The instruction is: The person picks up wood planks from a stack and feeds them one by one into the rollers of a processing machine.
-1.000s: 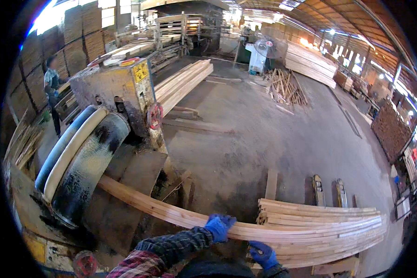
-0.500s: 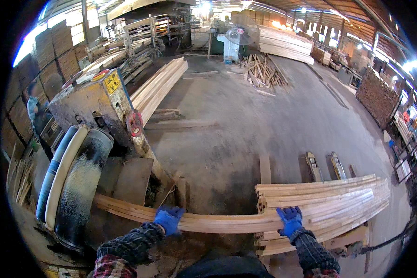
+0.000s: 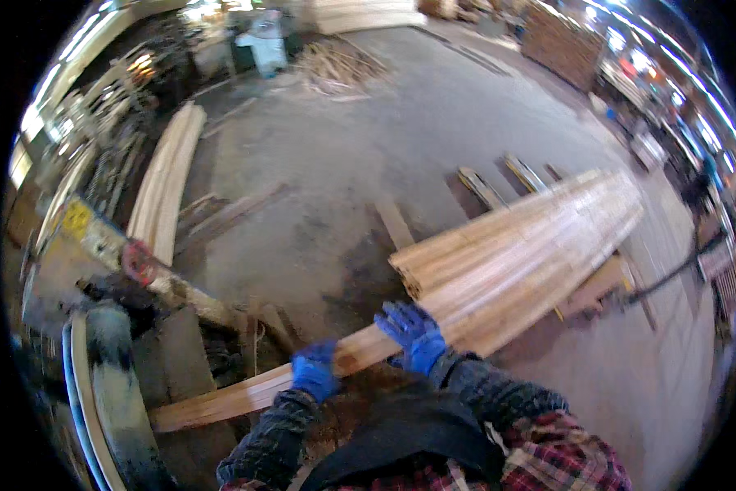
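A bundle of long, thin wooden strips [image 3: 257, 391] crosses low in front of me, from the dark roller [image 3: 116, 368] at the left toward the stack of wooden strips [image 3: 523, 258] at the right. My left hand [image 3: 315, 372], in a blue glove, is closed over the bundle near its middle. Farther right my right hand [image 3: 414, 335], also gloved in blue, lies on the strips where they meet the stack. Its fingers are stretched out and apart. Motion blurs both hands a little, and the undersides of the strips are hidden.
A worn machine frame with a red handwheel [image 3: 139, 262] stands at the left. Long pale boards [image 3: 167, 184] lie beyond it. Pallet-jack forks [image 3: 481, 188] rest behind the stack. A heap of scrap wood [image 3: 339, 67] lies on the far floor.
My view has swung right and down. My right hand has come nearer the left, off the stack's middle to its near left end, fingers now spread. The bundle appears tilted, rising to the right.
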Demonstrator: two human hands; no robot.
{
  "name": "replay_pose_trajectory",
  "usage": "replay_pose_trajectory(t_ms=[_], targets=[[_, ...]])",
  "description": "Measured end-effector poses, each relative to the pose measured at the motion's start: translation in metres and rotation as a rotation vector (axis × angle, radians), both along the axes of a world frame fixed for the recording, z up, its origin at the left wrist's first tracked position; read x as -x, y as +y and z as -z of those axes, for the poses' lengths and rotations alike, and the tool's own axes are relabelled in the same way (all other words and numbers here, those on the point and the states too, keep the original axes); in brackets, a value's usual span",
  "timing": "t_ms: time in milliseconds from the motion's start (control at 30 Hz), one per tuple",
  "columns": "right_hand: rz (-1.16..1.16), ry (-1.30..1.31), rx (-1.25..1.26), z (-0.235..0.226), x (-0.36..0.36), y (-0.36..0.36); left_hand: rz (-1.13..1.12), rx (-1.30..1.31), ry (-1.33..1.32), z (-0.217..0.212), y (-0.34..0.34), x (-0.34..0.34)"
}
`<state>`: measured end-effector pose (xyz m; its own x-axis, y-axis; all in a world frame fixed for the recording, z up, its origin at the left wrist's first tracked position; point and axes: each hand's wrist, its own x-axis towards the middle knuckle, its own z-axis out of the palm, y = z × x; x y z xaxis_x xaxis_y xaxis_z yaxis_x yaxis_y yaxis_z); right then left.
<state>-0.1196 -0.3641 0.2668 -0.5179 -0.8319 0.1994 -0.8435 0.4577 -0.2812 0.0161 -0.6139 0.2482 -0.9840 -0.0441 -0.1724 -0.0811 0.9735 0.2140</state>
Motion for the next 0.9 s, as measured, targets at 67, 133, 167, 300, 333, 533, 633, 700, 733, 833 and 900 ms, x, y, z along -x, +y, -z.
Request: replay_pose_trajectory(t_ms=[67,133,167,300,333,533,633,700,733,833,900], targets=[[0.144,-0.058,0.034,-0.011,0.013,0.039,-0.023,-0.108,-0.053,-0.004,-0.022,-0.024],[0.3,0.094,0.088,-0.005,0.023,0.08,-0.057,-0.046,-0.05,-0.016,-0.039,-0.053],[0.418,0.086,0.111,-0.008,0.026,0.111,-0.074,-0.05,-0.089,-0.023,-0.039,-0.055],[0.897,0.039,0.256,0.023,0.015,0.201,-0.08,-0.089,-0.207,-0.044,-0.057,-0.067],[0.985,-0.027,0.308,0.047,0.009,0.222,-0.072,-0.102,-0.208,-0.053,-0.054,-0.064],[1.207,-0.574,0.487,0.158,-0.036,0.274,0.161,-0.36,0.036,-0.064,0.04,0.03],[1.166,-0.69,0.405,0.108,-0.037,0.246,0.277,-0.378,0.135,-0.048,0.107,0.088],[1.158,-0.749,0.516,0.11,-0.04,0.258,0.327,-0.315,0.163,-0.045,0.159,0.124],[1.18,-0.74,0.477,0.113,-0.04,0.267,0.338,-0.286,0.152,-0.045,0.182,0.139],[1.235,-0.731,0.394,0.123,-0.032,0.295,0.36,-0.177,0.071,-0.048,0.227,0.17],[1.276,-0.74,0.385,0.128,-0.027,0.318,0.394,-0.135,0.031,-0.052,0.243,0.184]])
